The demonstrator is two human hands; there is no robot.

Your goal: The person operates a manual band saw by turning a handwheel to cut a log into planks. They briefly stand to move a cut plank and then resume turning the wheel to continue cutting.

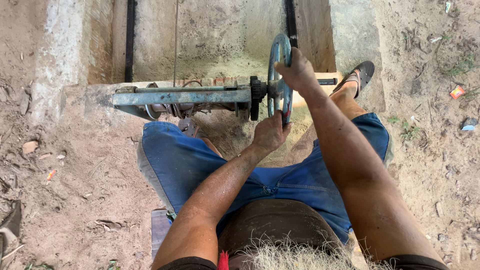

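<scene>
A blue-grey metal handwheel (278, 50) stands edge-on in front of me, mounted on a shaft beside a black gear (257, 90). My right hand (297, 70) grips the upper rim of the wheel. My left hand (270, 133) is closed on the lower rim. The shaft runs left into a worn blue steel frame (180, 96) that carries a cable drum. I sit with knees apart in blue denim shorts (180, 160), and my right foot in a sandal (361, 75) rests beside the wheel.
Beyond the frame lies a concrete-walled pit (210, 40) with two black rails and a thin cable running down into it. Sandy ground with sawdust, small stones and litter surrounds me. A wooden block (160, 225) lies under my left thigh.
</scene>
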